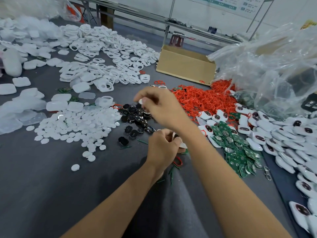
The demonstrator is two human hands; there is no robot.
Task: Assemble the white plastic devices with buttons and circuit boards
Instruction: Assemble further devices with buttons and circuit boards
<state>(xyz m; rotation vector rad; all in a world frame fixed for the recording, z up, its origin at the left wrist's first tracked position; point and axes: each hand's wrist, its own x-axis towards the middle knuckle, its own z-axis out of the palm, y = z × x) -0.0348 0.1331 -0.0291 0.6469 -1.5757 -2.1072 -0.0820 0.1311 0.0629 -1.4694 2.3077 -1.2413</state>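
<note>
Right hand (164,110) over black button pile (137,117), grip pinching small white piece (141,101). Left hand (162,146) low over grey worktop (51,186), grip curled round white device shell (179,140). Green circuit boards (236,146) just right of hands, red rings (202,98) behind

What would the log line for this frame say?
phase: assembling | left hand: grips white part, mostly hidden | right hand: pinches small white piece above black buttons | circuit boards: piled right
</note>
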